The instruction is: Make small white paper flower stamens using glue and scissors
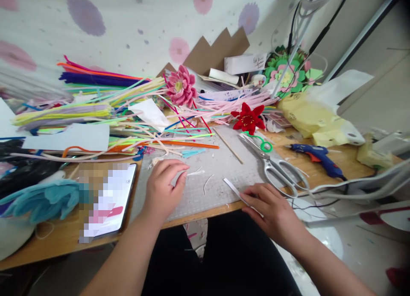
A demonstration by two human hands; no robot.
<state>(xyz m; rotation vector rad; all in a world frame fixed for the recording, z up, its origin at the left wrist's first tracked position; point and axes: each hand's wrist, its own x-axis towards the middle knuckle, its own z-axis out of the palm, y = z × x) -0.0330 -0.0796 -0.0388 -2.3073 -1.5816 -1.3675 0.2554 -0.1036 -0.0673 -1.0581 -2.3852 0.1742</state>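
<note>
Past forearms (128,249), pinching unattached strip (232,188) in right hand (269,210) with near-closed grip; holding left hand (165,187) half-open, seemingly empty; showing finished-looking red flower (248,118).

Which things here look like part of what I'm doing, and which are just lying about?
Likely in use:
- white strip, in your right hand
- grey mat, under the strip
- scissors, near that hand

Probably just lying about:
- yellow bag
- brown cardboard
- white box
</note>
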